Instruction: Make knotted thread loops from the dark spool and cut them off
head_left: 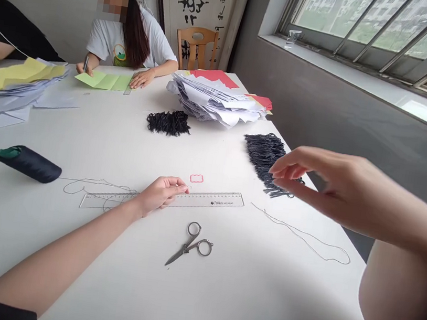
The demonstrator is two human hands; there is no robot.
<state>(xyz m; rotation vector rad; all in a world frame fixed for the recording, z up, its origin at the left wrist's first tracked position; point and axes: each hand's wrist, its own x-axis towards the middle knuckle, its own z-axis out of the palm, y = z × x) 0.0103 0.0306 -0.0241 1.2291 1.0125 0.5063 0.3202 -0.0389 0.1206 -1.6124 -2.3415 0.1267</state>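
Note:
My left hand (161, 194) rests on a clear plastic ruler (208, 200), its fingers curled and pinched on a thin thread (94, 185) that runs left to a dark spool (30, 163). My right hand (299, 169) hovers above a pile of cut black threads (264, 154), fingers bunched together; I cannot make out whether they hold anything. A small red loop (196, 178) lies just beyond the ruler. Small scissors (191, 244) lie shut in front of the ruler. A loose cut thread (306, 236) lies at the right.
A second black thread bundle (168, 122) lies mid-table, with a stack of white and red papers (216, 99) behind it. Another person (123, 36) sits at the far side over green paper (103, 80). Yellow and white papers (13, 84) are at far left.

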